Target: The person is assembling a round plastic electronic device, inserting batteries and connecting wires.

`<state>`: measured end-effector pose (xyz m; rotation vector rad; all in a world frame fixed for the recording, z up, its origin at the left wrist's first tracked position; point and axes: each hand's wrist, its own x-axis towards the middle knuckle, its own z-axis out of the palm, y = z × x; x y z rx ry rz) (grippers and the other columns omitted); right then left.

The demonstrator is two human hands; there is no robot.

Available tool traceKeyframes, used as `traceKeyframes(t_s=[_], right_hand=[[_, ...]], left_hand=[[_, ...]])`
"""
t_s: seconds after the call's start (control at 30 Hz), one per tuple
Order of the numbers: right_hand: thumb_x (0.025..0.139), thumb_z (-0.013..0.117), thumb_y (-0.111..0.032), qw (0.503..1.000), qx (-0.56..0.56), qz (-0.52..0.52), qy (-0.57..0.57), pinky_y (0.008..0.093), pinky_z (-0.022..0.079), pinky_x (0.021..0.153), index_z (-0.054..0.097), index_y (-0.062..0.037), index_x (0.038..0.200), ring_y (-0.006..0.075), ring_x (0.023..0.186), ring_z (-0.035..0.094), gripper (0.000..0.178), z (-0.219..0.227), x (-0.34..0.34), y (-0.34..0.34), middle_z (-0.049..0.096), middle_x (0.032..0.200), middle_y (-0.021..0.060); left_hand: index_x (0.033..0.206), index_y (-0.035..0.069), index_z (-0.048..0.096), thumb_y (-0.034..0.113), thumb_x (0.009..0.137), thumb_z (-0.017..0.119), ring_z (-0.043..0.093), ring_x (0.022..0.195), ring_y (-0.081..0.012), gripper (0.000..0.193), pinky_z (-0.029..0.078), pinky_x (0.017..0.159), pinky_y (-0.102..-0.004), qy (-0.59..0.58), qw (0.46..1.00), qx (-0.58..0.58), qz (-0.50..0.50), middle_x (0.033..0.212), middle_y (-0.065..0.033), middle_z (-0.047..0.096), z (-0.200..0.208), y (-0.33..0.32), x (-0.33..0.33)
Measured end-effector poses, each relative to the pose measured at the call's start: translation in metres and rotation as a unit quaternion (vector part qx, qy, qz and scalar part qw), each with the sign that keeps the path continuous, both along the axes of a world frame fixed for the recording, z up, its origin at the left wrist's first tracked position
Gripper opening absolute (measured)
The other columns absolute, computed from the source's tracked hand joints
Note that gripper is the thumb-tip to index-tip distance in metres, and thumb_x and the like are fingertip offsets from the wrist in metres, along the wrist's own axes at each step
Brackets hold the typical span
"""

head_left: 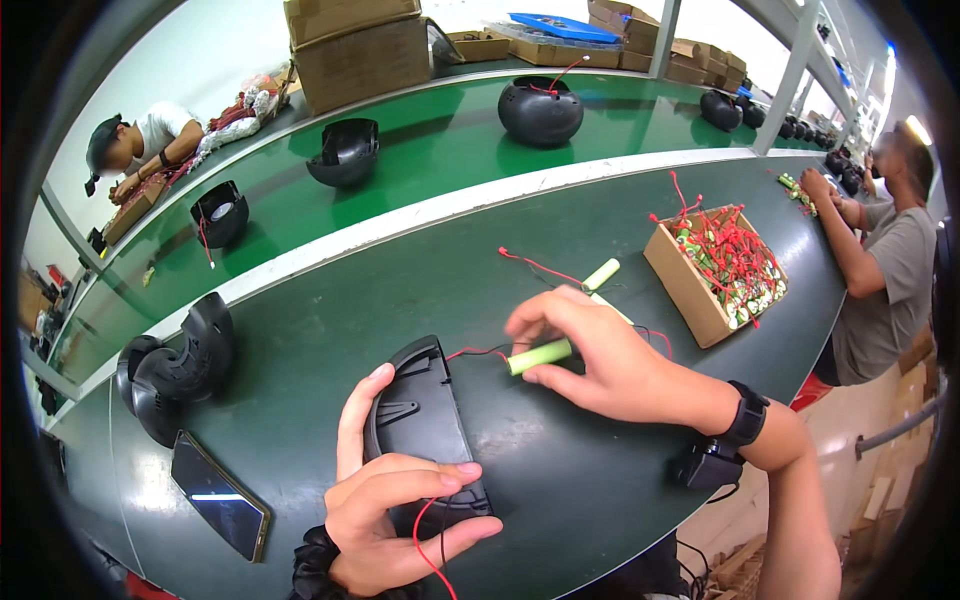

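My left hand grips a black plastic shell, its hollow side up, over the green table. The thumb and fingers clasp the shell's near end, where a red and a black wire hang down. To the right, my right hand has its thumb and fingers around a light green cylindrical battery. A red wire runs from that battery's left end towards the shell's far edge. Just beyond my right hand lie two more green batteries, one of them the far battery, with red and black leads.
A cardboard box full of wired batteries stands at the right. Left are curved black shells and a phone. Past a white rail, round black housings sit on a green belt. One person works at right, another far left.
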<state>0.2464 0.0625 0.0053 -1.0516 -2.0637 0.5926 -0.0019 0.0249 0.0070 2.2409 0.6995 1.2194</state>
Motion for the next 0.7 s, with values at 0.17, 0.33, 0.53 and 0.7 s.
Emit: traceKeyframes(t_s=[0.17, 0.33, 0.53, 0.7], right_hand=[[0.071, 0.067, 0.0, 0.956, 0.09, -0.072, -0.271, 0.0315, 0.049, 0.063, 0.052, -0.0005, 0.104, 0.0231, 0.069, 0.061, 0.036, -0.003, 0.001, -0.004, 0.061, 0.084, 0.0099], [0.081, 0.061, 0.004, 0.941, -0.263, 0.004, 0.214, 0.0264, 0.053, 0.069, 0.051, 0.0008, 0.106, 0.0175, 0.081, 0.065, 0.026, 0.011, -0.004, -0.009, 0.059, 0.093, 0.0099], [0.085, 0.06, 0.005, 0.827, -0.329, 0.099, 0.445, 0.0284, 0.054, 0.077, 0.051, 0.0007, 0.1, 0.0194, 0.088, 0.065, 0.018, -0.015, -0.014, -0.008, 0.055, 0.106, 0.0135], [0.083, 0.062, 0.005, 0.844, -0.347, 0.063, 0.404, 0.0275, 0.054, 0.076, 0.05, 0.0005, 0.1, 0.0199, 0.089, 0.065, 0.022, -0.001, -0.014, -0.013, 0.059, 0.103, 0.0145]], left_hand=[[0.086, 0.009, 0.062, 0.026, 0.061, 0.086, 0.061, 0.1, -0.0361, 0.039, 0.012, 0.107, -0.0636, 0.033, 0.999, 0.02, 0.004, 0.073, -0.005, 0.068, 0.004, -0.001, -0.004], [0.079, 0.009, 0.063, 0.028, 0.061, 0.086, 0.058, 0.105, -0.0386, 0.034, 0.013, 0.107, -0.0642, 0.021, 1.0, 0.004, -0.002, 0.073, -0.0048, 0.068, -0.002, 0.001, -0.003], [0.079, 0.011, 0.062, 0.025, 0.058, 0.088, 0.035, 0.124, -0.0538, 0.037, 0.012, 0.106, -0.0648, 0.009, 0.999, -0.018, -0.037, 0.08, -0.0053, 0.068, -0.004, 0.002, -0.003], [0.08, 0.01, 0.061, 0.024, 0.056, 0.089, 0.041, 0.12, -0.0512, 0.04, 0.012, 0.106, -0.0649, 0.007, 0.998, -0.019, -0.057, 0.08, -0.0051, 0.068, -0.001, 0.0, -0.005]])
